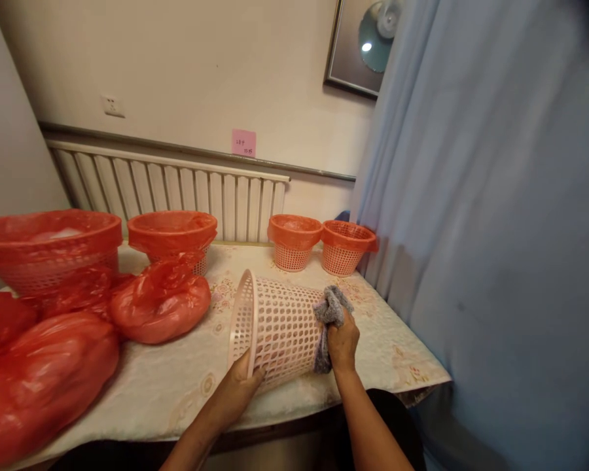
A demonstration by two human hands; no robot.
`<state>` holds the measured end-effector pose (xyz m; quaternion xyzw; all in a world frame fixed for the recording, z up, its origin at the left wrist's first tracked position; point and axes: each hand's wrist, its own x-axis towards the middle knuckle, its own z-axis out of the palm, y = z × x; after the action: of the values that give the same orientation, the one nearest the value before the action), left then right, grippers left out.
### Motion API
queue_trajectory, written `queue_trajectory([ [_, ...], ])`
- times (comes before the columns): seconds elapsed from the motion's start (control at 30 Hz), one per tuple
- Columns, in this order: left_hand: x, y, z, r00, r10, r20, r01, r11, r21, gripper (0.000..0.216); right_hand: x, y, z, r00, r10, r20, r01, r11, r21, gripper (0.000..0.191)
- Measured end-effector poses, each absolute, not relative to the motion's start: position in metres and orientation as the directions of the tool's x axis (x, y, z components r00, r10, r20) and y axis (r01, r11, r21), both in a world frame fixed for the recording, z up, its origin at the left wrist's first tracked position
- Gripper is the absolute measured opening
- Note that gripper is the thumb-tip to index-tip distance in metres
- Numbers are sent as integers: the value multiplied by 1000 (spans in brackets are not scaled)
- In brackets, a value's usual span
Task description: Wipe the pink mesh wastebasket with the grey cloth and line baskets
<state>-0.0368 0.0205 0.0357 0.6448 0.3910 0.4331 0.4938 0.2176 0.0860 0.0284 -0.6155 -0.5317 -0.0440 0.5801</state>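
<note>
A pale pink perforated plastic wastebasket point(287, 327) is tilted on its side over the near part of the table, its mouth facing left. My left hand point(238, 386) grips the rim at the lower left, thumb outside. At the basket's base end, my right hand point(342, 340) is closed on a grey cloth point(332, 306) and presses it against the bottom. Part of the cloth hangs below the right hand's knuckles. The fingers of my left hand inside the rim are partly hidden.
Behind stand several wastebaskets lined with red bags, among them a small one point(294, 239) and another at its right point(344, 245). Filled red bags point(161, 304) lie at the left. A blue curtain point(481, 216) borders the right side of the patterned tablecloth point(387, 347); a radiator point(177, 190) is behind.
</note>
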Motion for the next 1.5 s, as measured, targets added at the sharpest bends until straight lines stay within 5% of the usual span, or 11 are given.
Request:
queue_trajectory([
  [0.23, -40, 20, 33, 327, 933, 152, 73, -185, 980, 47, 172, 50, -13, 581, 482, 656, 627, 248, -738, 46],
  [0.47, -38, 16, 39, 387, 896, 220, 11, -243, 970, 41, 111, 13, -19, 70, 513, 855, 721, 566, -399, 45],
  [0.63, -40, 10, 33, 403, 884, 237, 41, -276, 960, 33, 97, 22, 26, -75, 481, 873, 685, 661, -305, 40],
  [0.93, -48, 6, 16, 374, 904, 207, 121, -269, 956, 38, 92, 50, 107, -91, 614, 784, 598, 663, -450, 40],
  [1.1, -45, 9, 23, 417, 885, 207, 39, -245, 969, 43, 90, 39, 100, -68, 624, 779, 603, 647, -467, 39],
  [1.3, -31, 15, 45, 232, 942, 242, -10, -247, 969, 49, 97, 29, 95, -87, 609, 789, 598, 665, -447, 38],
  [1.5, -37, 8, 51, 255, 952, 170, 65, -192, 979, 45, 146, 60, 82, -37, 638, 769, 664, 591, -458, 48],
])
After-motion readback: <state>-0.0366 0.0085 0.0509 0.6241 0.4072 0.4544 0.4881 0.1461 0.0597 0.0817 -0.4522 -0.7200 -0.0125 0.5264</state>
